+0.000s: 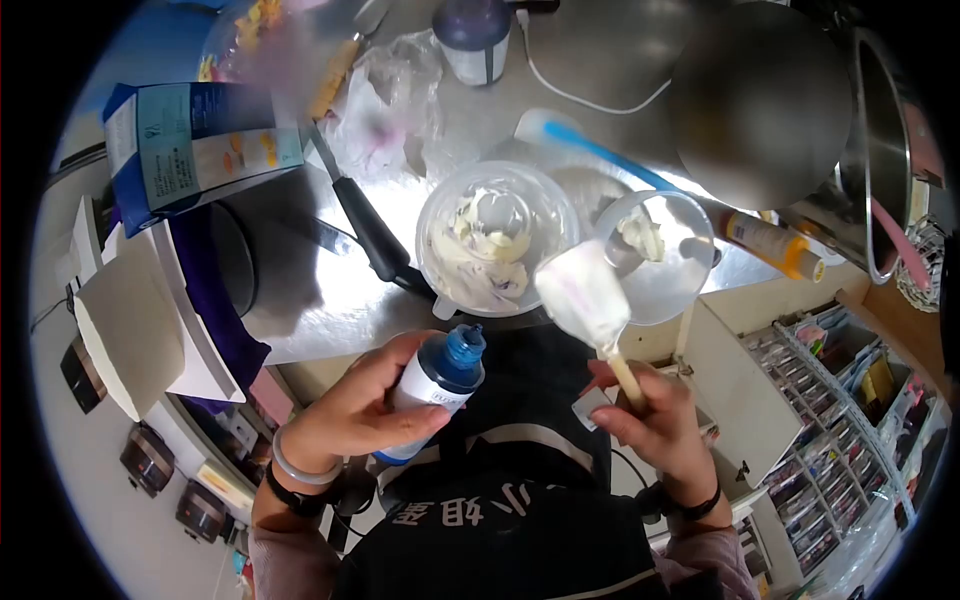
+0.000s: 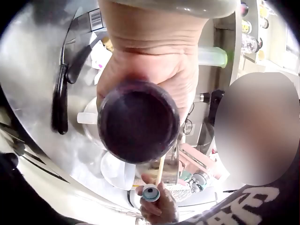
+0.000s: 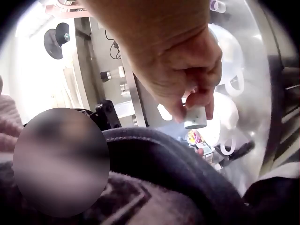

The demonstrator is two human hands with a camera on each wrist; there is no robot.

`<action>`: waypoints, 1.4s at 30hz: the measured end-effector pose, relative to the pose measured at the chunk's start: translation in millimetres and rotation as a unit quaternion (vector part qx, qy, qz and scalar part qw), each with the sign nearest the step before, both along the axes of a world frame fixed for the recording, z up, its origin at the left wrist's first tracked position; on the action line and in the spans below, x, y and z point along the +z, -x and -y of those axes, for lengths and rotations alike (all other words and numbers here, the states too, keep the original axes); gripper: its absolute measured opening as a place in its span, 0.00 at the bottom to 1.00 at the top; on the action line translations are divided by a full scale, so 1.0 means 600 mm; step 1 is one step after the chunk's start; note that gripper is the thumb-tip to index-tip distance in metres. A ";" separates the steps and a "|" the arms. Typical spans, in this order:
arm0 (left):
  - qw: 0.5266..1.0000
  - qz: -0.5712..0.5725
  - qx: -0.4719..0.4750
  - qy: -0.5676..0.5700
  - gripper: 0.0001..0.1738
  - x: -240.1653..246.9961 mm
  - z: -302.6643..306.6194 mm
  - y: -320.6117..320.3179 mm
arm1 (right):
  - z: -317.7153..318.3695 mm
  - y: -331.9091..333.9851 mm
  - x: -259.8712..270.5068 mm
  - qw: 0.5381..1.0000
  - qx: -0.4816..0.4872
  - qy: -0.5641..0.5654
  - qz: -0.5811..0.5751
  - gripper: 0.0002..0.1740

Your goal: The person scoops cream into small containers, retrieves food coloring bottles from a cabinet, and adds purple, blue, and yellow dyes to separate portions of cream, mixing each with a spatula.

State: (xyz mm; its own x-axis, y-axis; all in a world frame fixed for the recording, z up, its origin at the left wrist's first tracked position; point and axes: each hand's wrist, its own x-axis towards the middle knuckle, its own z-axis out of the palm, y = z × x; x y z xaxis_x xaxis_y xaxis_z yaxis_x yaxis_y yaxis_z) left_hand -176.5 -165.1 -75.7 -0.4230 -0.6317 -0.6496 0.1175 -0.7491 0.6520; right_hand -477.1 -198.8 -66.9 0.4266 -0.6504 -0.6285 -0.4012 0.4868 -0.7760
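The left hand (image 1: 375, 400) grips a bottle (image 1: 430, 390) with a blue, uncapped neck and a white label; its dark round base (image 2: 138, 123) fills the middle of the left wrist view. In the right hand (image 1: 655, 420) are a spatula's wooden handle (image 1: 627, 382) and a small white cap (image 1: 590, 408), also seen in the right wrist view as a cap (image 3: 195, 118) pinched in the fingertips. White cream coats the spatula's blade (image 1: 582, 297). Beyond the hands stands a clear bowl (image 1: 440, 285) with cream streaked faint purple. A second clear bowl (image 1: 685, 290) holds a dab of cream.
A black-handled knife (image 1: 370, 230) lies left of the bowls, near a blue carton (image 1: 200, 150) and a plastic bag (image 1: 400, 90). Behind are a blue-handled tool (image 1: 605, 155) and a dark-topped jar (image 1: 475, 40). An orange-capped tube (image 1: 770, 243) lies right.
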 end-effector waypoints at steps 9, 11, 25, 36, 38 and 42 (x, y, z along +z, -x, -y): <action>0.981 -0.088 0.061 -0.162 0.32 0.017 0.008 -0.012 | -0.023 -0.011 -0.013 0.982 0.097 0.123 -0.106 0.18; 0.981 -0.070 0.058 -0.170 0.33 0.019 0.009 -0.006 | -0.026 -0.011 -0.017 0.983 0.094 0.120 -0.100 0.18; 0.982 -0.049 0.064 -0.170 0.35 0.004 0.012 -0.012 | -0.005 -0.019 -0.017 0.985 0.113 0.093 -0.096 0.14; 0.978 -0.048 0.065 -0.191 0.32 0.009 0.021 -0.013 | 0.001 -0.024 -0.014 0.976 0.137 0.120 -0.122 0.15; 0.978 -0.047 0.070 -0.189 0.31 0.008 0.021 -0.013 | 0.001 -0.025 -0.014 0.975 0.140 0.125 -0.123 0.15; 0.979 -0.046 0.067 -0.188 0.31 0.008 0.021 -0.013 | 0.002 -0.026 -0.014 0.973 0.145 0.132 -0.126 0.15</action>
State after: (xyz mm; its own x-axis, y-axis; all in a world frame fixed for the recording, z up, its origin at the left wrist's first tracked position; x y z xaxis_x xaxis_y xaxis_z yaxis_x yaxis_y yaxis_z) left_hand -168.4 -177.7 -70.9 -0.4201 -0.4095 -0.8098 0.2759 -0.9078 0.3160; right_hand -461.8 -199.7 -75.1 0.4701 -0.6790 -0.5639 -0.6851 0.1222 -0.7182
